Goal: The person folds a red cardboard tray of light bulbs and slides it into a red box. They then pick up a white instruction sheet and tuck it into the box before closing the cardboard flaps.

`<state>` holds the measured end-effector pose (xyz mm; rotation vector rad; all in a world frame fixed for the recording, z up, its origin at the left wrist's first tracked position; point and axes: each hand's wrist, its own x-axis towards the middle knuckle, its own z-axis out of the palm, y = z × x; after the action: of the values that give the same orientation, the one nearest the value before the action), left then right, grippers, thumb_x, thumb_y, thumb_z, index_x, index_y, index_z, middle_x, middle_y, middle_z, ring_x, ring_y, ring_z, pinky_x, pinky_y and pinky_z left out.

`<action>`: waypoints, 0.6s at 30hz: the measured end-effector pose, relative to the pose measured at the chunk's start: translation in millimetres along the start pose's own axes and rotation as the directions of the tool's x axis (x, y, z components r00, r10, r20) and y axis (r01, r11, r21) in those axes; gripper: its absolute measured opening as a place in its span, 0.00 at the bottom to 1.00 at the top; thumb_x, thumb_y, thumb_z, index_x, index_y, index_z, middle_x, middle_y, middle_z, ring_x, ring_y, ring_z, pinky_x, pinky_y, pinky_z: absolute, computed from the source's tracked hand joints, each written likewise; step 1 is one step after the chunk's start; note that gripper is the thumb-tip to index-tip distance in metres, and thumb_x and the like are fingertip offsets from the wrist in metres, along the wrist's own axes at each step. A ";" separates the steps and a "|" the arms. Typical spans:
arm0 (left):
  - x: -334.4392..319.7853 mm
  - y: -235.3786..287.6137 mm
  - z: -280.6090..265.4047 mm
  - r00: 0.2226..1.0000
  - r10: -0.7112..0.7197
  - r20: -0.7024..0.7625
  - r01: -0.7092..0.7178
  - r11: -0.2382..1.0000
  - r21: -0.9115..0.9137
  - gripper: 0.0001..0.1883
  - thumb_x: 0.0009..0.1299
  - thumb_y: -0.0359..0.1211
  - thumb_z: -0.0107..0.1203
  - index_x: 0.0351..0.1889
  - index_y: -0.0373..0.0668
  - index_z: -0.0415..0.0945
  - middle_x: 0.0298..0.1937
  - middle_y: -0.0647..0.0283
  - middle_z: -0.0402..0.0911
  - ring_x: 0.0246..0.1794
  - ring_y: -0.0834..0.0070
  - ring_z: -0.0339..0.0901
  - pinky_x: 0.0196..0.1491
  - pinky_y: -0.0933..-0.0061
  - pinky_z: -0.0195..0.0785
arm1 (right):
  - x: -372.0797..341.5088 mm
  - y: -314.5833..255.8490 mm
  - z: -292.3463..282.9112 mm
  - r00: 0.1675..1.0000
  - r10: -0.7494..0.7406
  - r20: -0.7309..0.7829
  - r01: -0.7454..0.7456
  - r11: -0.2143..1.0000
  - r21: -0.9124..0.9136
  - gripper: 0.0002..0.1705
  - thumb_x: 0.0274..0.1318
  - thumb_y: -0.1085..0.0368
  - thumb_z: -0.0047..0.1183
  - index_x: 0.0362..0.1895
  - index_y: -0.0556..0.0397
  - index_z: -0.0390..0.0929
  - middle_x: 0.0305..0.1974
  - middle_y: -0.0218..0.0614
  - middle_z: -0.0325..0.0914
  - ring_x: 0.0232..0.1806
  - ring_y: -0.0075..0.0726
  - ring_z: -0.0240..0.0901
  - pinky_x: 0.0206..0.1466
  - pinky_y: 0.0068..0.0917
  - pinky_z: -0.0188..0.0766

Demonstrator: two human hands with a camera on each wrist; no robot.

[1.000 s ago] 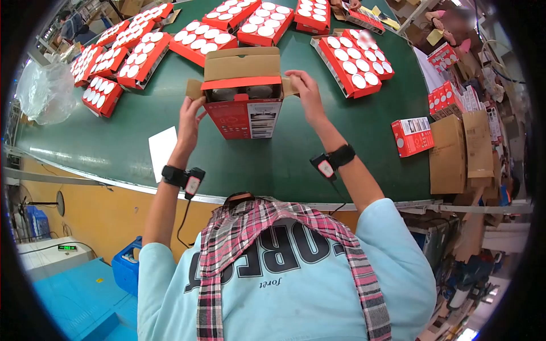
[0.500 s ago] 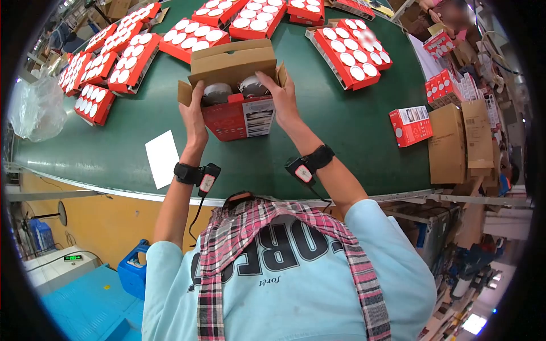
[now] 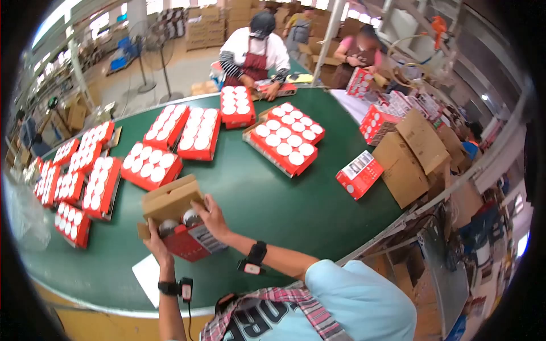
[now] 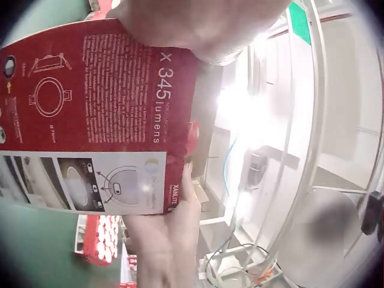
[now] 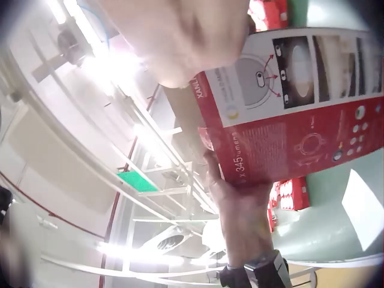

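An open red box [image 3: 187, 244] stands tilted between the two hands, its brown lid flap [image 3: 172, 198] raised. Two round grey pieces [image 3: 168, 228] show inside. The left hand [image 3: 157, 244] grips the box's left side near a spread side flap; the right hand [image 3: 213, 220] holds the opposite side, fingertips at the opening. In the left wrist view, the printed box face [image 4: 120, 90] lies between the near left hand [image 4: 204, 24] and the right hand [image 4: 162, 246]. The right wrist view has the same face [image 5: 276, 141] between the right hand [image 5: 180, 36] and left hand [image 5: 243, 222].
Several red boxes with white discs [image 3: 199, 132] cover the green table's [image 3: 273, 210] far and left parts. White paper [image 3: 147, 279] lies near the front edge. Another red box [image 3: 360, 174] and brown cartons [image 3: 400, 170] are at right. A person in an apron [image 3: 257, 54] works across the table.
The head view has swung up and right, bringing the far room into sight. Both hands have moved from the side flaps onto the box's sides, and its front has tilted.
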<state>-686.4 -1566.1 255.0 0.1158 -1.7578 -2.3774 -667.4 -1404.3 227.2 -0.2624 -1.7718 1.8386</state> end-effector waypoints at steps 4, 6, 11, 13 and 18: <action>-1.7 2.8 0.3 0.999 0.009 0.047 -0.008 1.000 -0.006 0.19 0.70 0.41 0.49 0.47 0.34 0.69 0.42 0.65 0.72 0.41 0.79 0.69 0.44 0.75 0.64 | -0.6 -8.4 -6.5 1.000 0.020 0.013 -0.019 0.999 -0.050 0.22 0.54 0.53 0.52 0.28 0.58 0.58 0.23 0.36 0.56 0.28 0.33 0.52 0.34 0.31 0.57; -3.2 8.3 1.3 0.998 -0.009 0.061 0.009 1.000 -0.011 0.18 0.69 0.40 0.51 0.46 0.34 0.69 0.43 0.65 0.72 0.42 0.79 0.69 0.44 0.75 0.64 | -2.5 -21.5 -11.0 0.995 0.083 0.052 -0.082 0.996 -0.024 0.21 0.54 0.51 0.53 0.32 0.57 0.64 0.25 0.34 0.62 0.30 0.31 0.58 0.37 0.29 0.59; 14.2 16.3 -21.9 0.981 0.023 0.193 -0.065 0.975 0.213 0.25 0.62 0.35 0.57 0.55 0.37 0.63 0.42 0.60 0.72 0.41 0.76 0.70 0.45 0.74 0.64 | -5.8 -46.0 -22.6 0.992 0.086 0.092 -0.077 0.992 -0.103 0.21 0.54 0.55 0.54 0.45 0.58 0.67 0.38 0.32 0.71 0.42 0.22 0.65 0.46 0.20 0.61; 18.3 43.3 -21.6 0.964 0.062 0.258 -0.134 0.953 0.272 0.30 0.60 0.35 0.59 0.59 0.39 0.61 0.42 0.58 0.72 0.40 0.74 0.70 0.44 0.74 0.64 | -1.5 -46.5 -24.6 0.987 0.112 0.119 -0.110 0.994 -0.017 0.24 0.53 0.55 0.55 0.47 0.59 0.68 0.40 0.33 0.72 0.44 0.23 0.67 0.47 0.21 0.62; 47.0 75.8 -18.4 0.857 -0.273 0.437 -0.028 0.822 0.568 0.31 0.59 0.37 0.60 0.57 0.34 0.62 0.33 0.63 0.76 0.34 0.79 0.71 0.37 0.78 0.63 | 14.4 -67.5 -32.9 0.934 0.261 0.245 -0.247 0.965 -0.087 0.23 0.53 0.57 0.54 0.49 0.59 0.68 0.42 0.33 0.72 0.46 0.23 0.67 0.50 0.24 0.63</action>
<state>-721.8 -1613.9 324.0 -0.3632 -2.7429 -1.9947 -644.9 -1371.2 292.3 -0.3005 -2.0464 2.0846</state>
